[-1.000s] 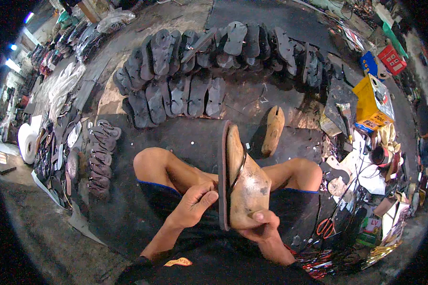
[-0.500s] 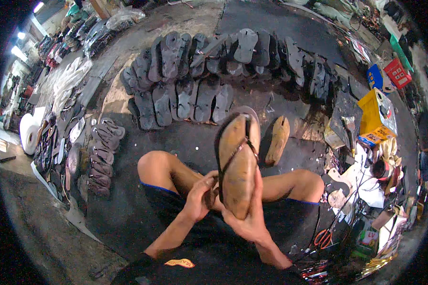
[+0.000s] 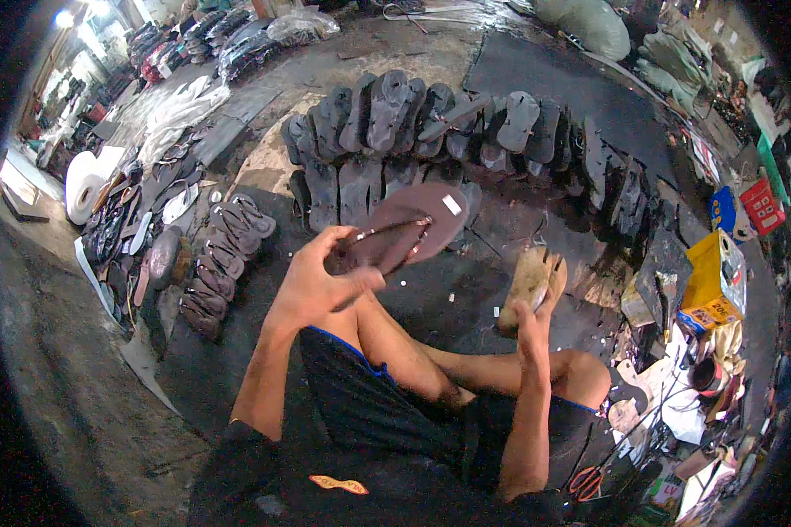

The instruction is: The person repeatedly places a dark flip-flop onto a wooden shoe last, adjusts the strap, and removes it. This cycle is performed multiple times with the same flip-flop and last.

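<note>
My left hand (image 3: 312,285) grips a brown flip-flop (image 3: 394,230) by its heel end and holds it up, tilted to the right. The flip-flop has a dark thong strap with shiny bits and a small white label near the toe. My right hand (image 3: 533,327) is closed round a worn wooden shoe last (image 3: 527,277), low over the dark floor. A second slotted wooden piece (image 3: 555,279) shows close against its right side; I cannot tell whether my hand holds that too.
Dark soles (image 3: 387,114) stand in rows ahead. Finished flip-flops (image 3: 224,255) line up at the left, beside loose straps and scraps. A yellow box (image 3: 712,281), a red box (image 3: 762,205) and orange-handled scissors (image 3: 586,483) are on the right. My bent legs (image 3: 413,347) lie between.
The flip-flop has come off the wooden last and moved left in my left hand. My right hand has carried the last right, to the other one. The view has swung left.
</note>
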Available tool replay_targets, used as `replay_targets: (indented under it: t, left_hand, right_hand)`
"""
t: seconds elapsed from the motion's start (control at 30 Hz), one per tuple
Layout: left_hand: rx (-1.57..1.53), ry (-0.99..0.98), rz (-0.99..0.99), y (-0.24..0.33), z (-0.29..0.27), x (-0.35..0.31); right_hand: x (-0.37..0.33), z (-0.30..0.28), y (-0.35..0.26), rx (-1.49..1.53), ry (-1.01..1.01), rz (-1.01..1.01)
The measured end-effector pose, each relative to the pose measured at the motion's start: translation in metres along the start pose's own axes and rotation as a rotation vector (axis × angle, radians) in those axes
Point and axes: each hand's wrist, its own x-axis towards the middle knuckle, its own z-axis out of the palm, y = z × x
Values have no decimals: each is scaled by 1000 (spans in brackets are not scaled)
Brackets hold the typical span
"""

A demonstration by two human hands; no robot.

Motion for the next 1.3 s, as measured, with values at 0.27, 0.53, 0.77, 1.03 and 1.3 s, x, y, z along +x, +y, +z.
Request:
replay_targets:
  t: [0.27, 0.53, 0.77, 1.03, 1.3]
  left_hand:
    - [239, -187, -31, 14, 33, -48]
    - [-299, 25, -387, -59, -51, -101]
    - [-645, 1481, -601, -268, -194, -215]
    - [-426, 1768, -962, -422, -242, -330]
    - [-334, 1261, -306, -240, -97, -136]
  right_hand:
    - [-54, 49, -136, 486, -191, 152]
    - [-2, 117, -148, 116, -648, -16]
    - [105, 171, 39, -966, -311, -409]
    - [121, 139, 42, -1132, -305, -544]
    - [37, -37, -80, -226, 73, -238]
